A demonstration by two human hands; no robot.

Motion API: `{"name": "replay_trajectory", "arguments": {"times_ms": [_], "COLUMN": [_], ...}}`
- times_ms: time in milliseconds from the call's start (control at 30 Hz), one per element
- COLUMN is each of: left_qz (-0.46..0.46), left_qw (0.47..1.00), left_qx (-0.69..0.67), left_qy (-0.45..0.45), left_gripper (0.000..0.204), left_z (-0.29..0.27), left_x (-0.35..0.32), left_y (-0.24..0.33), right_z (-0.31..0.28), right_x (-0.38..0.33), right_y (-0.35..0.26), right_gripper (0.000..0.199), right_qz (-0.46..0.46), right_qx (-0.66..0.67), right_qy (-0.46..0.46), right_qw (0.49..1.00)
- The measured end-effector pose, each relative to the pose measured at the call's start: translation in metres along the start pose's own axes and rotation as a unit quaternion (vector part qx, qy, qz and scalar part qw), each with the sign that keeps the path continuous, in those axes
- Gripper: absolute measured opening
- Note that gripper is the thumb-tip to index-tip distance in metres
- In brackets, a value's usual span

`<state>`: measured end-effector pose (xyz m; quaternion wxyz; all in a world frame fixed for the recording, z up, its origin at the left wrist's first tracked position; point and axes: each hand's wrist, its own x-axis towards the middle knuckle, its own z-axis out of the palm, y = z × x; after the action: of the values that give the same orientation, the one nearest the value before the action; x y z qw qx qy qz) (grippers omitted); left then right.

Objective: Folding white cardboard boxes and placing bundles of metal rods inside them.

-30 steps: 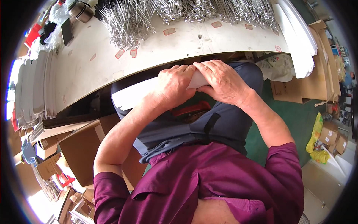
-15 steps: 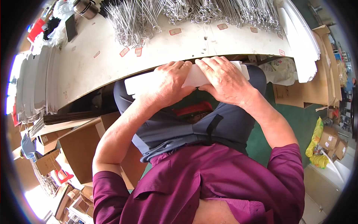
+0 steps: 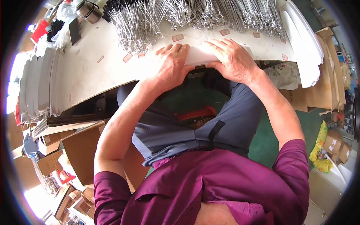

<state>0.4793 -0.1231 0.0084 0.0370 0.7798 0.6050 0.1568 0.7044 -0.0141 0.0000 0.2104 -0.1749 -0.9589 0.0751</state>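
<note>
A long white folded piece, seemingly thin card (image 3: 199, 55), lies at the front edge of the white worktable (image 3: 101, 75). My left hand (image 3: 170, 64) is closed over its left part, thumb on the near side and fingers on top. Its right part is gripped the same way by my right hand (image 3: 235, 60). Much of the piece is hidden under both hands, and its left end blends into the tabletop. Beyond my hands lie bunches of thin metal skewers with ringed ends (image 3: 202, 17).
Stacks of white card stand at the table's left (image 3: 39, 82) and right (image 3: 305, 45). A steel flask (image 3: 89, 12) and a phone (image 3: 74, 32) are at the back left. An open cardboard box (image 3: 82, 150) sits left below the table; a brown carton (image 3: 324, 71) is on the right.
Both hands have moved forward and up with the white folded piece, from over my lap onto the table's front edge. My knees have shifted, showing more of the floor between them.
</note>
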Motion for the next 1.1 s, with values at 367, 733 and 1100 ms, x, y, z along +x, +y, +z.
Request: {"name": "replay_trajectory", "arguments": {"times_ms": [367,733,1100], "left_qz": [-0.025,-0.033,-0.102], "left_qw": [0.993,0.995,0.984], "left_qx": [-0.031,0.081,0.131], "left_qy": [0.114,0.05,0.061], "left_gripper": [0.051,0.092,0.091], "left_z": [0.047,0.059,0.044], "left_x": [0.01,-0.01,-0.069], "left_y": [-0.008,0.011,-0.033], "right_z": [0.028,0.048,0.022], "right_x": [-0.007,-0.009,-0.058], "right_y": [0.028,-0.005,0.032], "right_gripper": [0.05,0.078,0.078], "right_qz": [0.027,0.016,0.109], "right_qx": [0.007,-0.078,-0.102], "right_qy": [0.029,-0.038,0.029], "right_qw": [0.999,0.996,0.988]}}
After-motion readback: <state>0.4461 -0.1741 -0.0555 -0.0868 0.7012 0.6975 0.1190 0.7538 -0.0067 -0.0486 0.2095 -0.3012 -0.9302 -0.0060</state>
